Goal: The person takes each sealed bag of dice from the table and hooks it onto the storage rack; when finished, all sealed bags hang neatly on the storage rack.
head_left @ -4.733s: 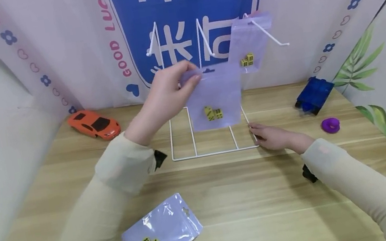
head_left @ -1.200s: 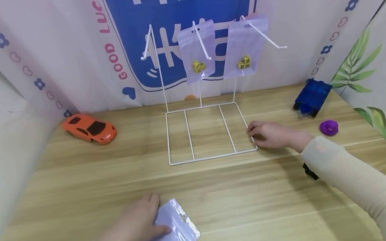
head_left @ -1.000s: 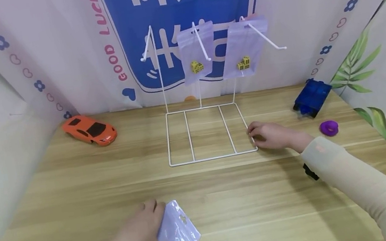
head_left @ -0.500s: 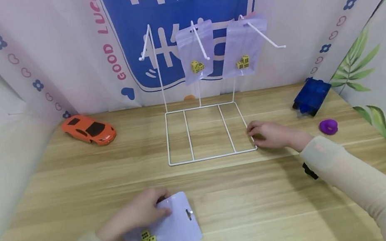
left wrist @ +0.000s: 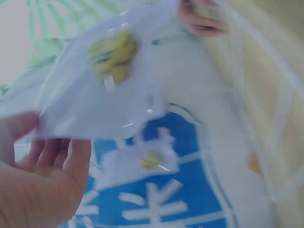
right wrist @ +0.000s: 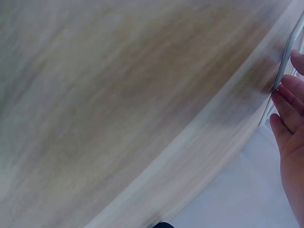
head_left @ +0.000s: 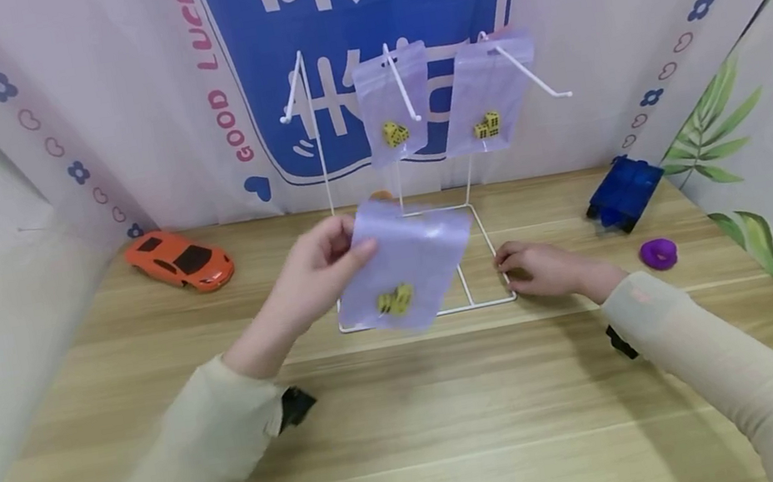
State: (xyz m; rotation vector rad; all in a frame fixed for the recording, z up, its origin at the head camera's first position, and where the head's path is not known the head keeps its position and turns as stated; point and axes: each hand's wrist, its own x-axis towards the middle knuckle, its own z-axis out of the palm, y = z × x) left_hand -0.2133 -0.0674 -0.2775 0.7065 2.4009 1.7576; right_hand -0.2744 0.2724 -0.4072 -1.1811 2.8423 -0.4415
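My left hand (head_left: 323, 272) pinches a purple zip bag (head_left: 421, 248) along its upper left edge, thumb in front. The bag is tilted in the air before the white wire rack (head_left: 465, 283), and yellow dice (head_left: 396, 299) lie low in it. In the left wrist view the held bag (left wrist: 95, 107) is blurred. My right hand (head_left: 546, 270) grips the right base wire of the rack near its front corner. Two more bags of dice hang on the rack, one on the middle hook (head_left: 404, 91) and one on the right hook (head_left: 532, 68). The left hook (head_left: 292, 97) is bare.
An orange toy car (head_left: 180, 261) stands at the back left of the wooden table (head_left: 462, 431). At the back right are a blue toy vehicle (head_left: 624, 193) and a small purple ring-shaped thing (head_left: 658, 254). A printed curtain (head_left: 167, 99) hangs close behind the rack.
A second bag came to hang on the middle hook. My left hand then took the last bag off the table and lifted it up toward the rack. The right hand stayed at the base wire.
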